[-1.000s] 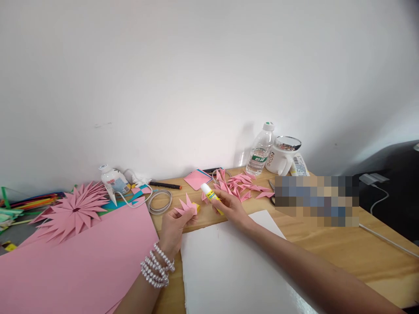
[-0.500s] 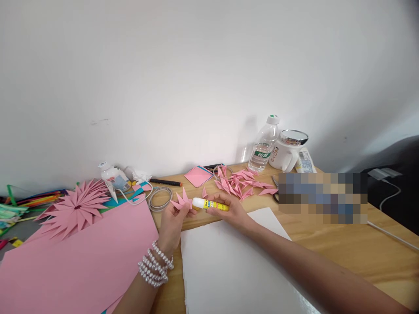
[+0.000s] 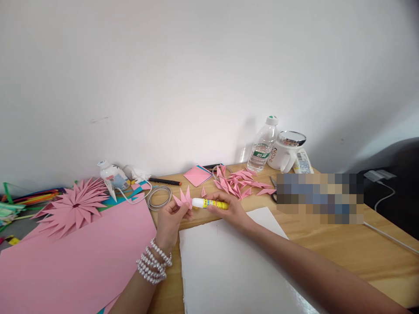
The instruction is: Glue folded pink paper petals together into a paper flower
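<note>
My left hand (image 3: 172,216), with pearl-bead bracelets on its wrist, pinches a small pink folded paper piece (image 3: 185,197) whose points fan upward. My right hand (image 3: 231,209) is closed around a yellow glue stick (image 3: 214,204) held sideways. Its white end touches or nearly touches the folded paper; the exact contact is too small to tell. Just behind the hands, one small pink folded triangle (image 3: 203,192) stands on the table. A pile of pink folded paper pieces (image 3: 238,183) lies beyond my right hand.
White sheets (image 3: 229,261) lie in front of me, pink paper (image 3: 98,261) to the left. A pink paper pinwheel (image 3: 73,207) rests at far left near a white bottle (image 3: 113,176). A water bottle (image 3: 262,150), mug (image 3: 283,152) and scissors (image 3: 273,192) are at right.
The glue stick's white end has shifted slightly against the folded paper, and the paper is turned a little. Both hands keep their hold; the whole view has moved slightly.
</note>
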A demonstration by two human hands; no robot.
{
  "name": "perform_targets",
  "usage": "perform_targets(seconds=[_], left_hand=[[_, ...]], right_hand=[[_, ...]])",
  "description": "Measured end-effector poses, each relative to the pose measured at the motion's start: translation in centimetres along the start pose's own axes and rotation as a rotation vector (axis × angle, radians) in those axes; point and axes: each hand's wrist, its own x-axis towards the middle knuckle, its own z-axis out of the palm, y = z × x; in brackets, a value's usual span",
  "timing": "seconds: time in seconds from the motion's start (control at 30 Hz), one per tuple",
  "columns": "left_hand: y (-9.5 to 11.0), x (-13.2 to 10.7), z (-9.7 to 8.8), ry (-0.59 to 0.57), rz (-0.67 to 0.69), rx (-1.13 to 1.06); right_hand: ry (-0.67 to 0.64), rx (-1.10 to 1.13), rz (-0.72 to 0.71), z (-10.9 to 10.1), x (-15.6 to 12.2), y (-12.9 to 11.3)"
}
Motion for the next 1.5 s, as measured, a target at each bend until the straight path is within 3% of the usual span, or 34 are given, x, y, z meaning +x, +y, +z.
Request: perform_targets(seconds=[0.67,1.07,1.5], left_hand=[[0.03,0.07,-0.39,-0.027,-0.018,0.096],[-0.11,0.51,-0.64,0.014,-0.02,0.093],[-0.43,0.34,-0.58,-0.069,-0.024,0.138]], right_hand=[[0.022,-0.047,-0.002,-0.08,-0.06,-0.06],[-0.079,-0.03,-0.082,0.19,-0.19,-0.58],[0.143,-0.071,-0.065,-0.26,-0.02,-0.21]])
